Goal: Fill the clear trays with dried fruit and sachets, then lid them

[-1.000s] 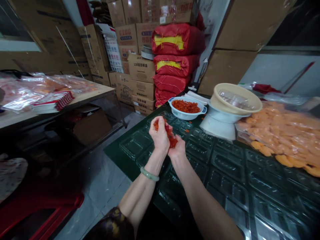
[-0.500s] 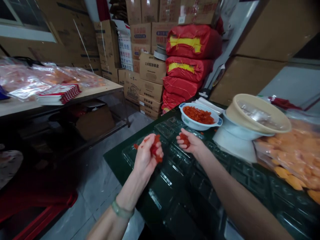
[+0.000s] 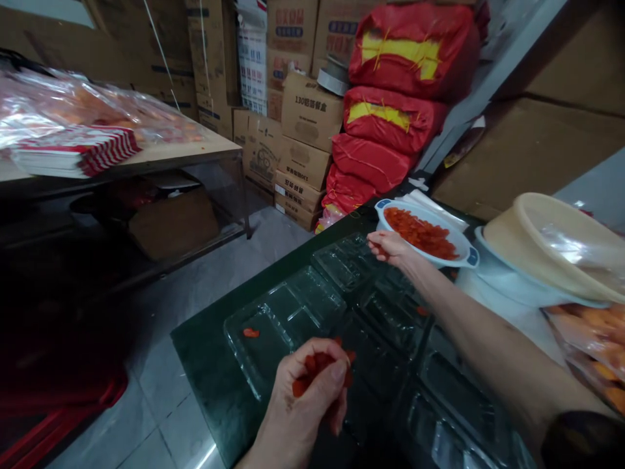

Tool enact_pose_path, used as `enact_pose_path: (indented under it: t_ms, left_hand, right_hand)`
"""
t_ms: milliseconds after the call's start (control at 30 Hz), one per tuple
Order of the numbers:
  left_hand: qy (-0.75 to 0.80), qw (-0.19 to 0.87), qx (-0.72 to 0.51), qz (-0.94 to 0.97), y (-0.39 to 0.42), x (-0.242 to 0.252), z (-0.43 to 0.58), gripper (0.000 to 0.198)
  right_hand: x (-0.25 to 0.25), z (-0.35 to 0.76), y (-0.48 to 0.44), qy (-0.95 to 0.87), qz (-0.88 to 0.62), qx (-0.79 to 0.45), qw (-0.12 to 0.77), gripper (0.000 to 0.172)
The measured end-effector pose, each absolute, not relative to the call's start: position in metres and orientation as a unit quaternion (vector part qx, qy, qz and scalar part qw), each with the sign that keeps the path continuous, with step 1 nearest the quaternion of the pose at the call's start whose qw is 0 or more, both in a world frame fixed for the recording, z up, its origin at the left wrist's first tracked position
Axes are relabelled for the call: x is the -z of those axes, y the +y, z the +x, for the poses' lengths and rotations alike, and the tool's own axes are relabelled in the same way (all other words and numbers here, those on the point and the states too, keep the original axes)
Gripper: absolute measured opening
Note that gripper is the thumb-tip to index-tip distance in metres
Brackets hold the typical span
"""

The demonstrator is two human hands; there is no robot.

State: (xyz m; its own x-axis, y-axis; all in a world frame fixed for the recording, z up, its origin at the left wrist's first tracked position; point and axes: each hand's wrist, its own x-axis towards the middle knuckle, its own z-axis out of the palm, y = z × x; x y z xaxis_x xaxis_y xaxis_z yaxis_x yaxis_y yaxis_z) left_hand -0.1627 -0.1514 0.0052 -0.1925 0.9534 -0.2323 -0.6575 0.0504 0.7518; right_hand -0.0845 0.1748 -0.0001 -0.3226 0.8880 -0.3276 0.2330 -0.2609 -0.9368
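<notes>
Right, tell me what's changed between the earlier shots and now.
The right hand has stretched forward from above the tray to the white bowl of red pieces, its fingertips at the rim and its handful no longer visible. The left hand has drawn back toward the person, still clutching a few. The bowl and the clear plastic tray stayed put.

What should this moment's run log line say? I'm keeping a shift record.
left hand: holds diced red pieces above clear plastic tray | right hand: beside white bowl of similar pieces
</notes>
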Motion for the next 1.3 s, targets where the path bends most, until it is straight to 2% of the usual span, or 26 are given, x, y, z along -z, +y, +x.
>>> enact_pose_path:
  t_ms: [200,567,867,1300]
  left_hand:
    - [0.393,0.616,-0.667,0.144,-0.156,-0.010,-0.167,0.025]
    - [0.356,0.651,-0.666,0.082,-0.156,-0.009,-0.166,0.032]
    - [0.359,0.647,-0.671,0.045,-0.156,-0.008,-0.162,0.026]
    - [0.340,0.643,-0.684,0.056,-0.157,-0.005,-0.163,0.029]
  right_hand:
    - [-0.009,-0.088,0.203,-0.571,-0.562,-0.551,0.233,0.012]
    - [0.006,-0.131,0.198,-0.655,-0.638,-0.374,0.157,0.021]
    - [-0.002,-0.128,0.199,-0.686,-0.631,-0.350,0.096,0.021]
    - [-0.002,-0.118,0.207,-0.702,-0.610,-0.319,0.183,0.015]
